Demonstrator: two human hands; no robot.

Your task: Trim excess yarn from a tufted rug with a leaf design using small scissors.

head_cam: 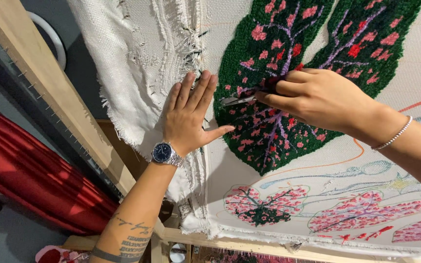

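- our fingers [288, 90] on the right hand [317, 100] were curled narrow around small scissors [237, 100], blades laid flat on the green tufted leaf [269, 141] to trim its pile.
- our left hand [188, 117] lay spread wide and empty on the white backing cloth [142, 58], pressing it taut beside the leaf.
- the cloth hung stretched on a wooden frame [49, 83]; a red curtain [30, 180] hung beyond it.

head camera, close, facing tufting cloth [288, 175]
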